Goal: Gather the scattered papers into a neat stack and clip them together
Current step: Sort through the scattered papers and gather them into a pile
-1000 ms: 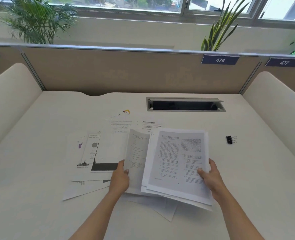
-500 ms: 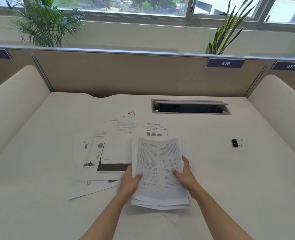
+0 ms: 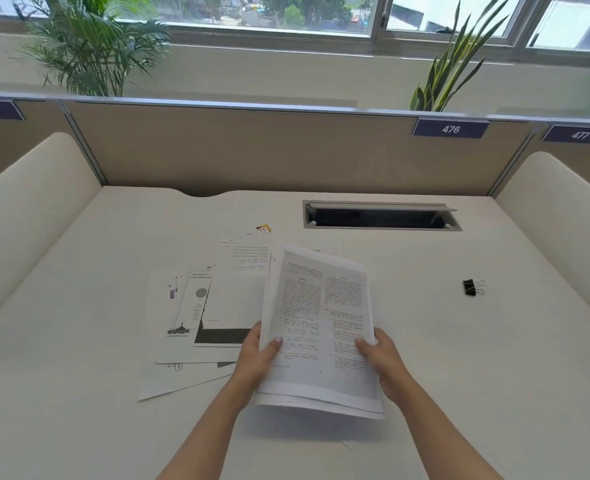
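Note:
I hold a bundle of printed pages [image 3: 321, 327] with two-column text, tilted up off the white desk [image 3: 459, 375]. My left hand [image 3: 257, 358] grips its left edge, thumb on top. My right hand [image 3: 381, 358] grips its right edge. Several loose papers [image 3: 203, 317] lie overlapped on the desk to the left of the bundle, some with dark graphics. A corner of one sheet [image 3: 349, 445] pokes out below the bundle. A black binder clip [image 3: 471, 287] lies on the desk far to the right, apart from both hands.
A rectangular cable slot [image 3: 380, 216] with an open lid is set into the desk behind the papers. Padded side panels [image 3: 27, 216] flank the desk, a tan partition [image 3: 252, 150] closes the back. Plants stand behind the partition.
Both hands have pulled the spread sheets together into one bundle and lifted it, tilting its top edge up. The loose papers on the left and the clip have not moved.

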`<action>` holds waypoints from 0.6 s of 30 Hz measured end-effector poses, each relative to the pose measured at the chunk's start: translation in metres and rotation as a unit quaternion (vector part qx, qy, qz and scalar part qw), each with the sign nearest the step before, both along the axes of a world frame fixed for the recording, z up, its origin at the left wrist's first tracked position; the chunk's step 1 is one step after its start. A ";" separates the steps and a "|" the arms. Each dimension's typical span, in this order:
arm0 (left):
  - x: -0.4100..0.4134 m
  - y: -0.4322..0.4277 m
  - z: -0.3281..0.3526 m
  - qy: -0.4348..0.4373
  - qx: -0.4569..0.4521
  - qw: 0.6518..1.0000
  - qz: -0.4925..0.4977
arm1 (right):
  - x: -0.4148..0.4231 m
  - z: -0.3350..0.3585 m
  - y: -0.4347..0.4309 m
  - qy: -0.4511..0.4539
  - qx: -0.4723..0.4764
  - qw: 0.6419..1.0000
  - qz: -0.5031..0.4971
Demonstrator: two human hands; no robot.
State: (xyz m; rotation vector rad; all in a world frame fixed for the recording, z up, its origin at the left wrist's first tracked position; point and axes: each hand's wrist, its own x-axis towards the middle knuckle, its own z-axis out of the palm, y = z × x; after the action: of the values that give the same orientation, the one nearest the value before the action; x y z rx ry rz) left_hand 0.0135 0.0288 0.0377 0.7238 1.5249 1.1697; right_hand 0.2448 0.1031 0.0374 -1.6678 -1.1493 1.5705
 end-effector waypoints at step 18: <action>-0.068 0.018 -0.026 0.455 -0.238 0.855 0.070 | 0.051 -0.009 -0.005 -0.005 0.041 0.992 -0.123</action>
State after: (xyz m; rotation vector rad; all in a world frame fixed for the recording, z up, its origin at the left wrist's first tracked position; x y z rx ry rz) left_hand -0.0546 0.0465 0.0116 0.8756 2.5742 0.4620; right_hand 0.2961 0.0978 0.0287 -1.6935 -0.9591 1.3456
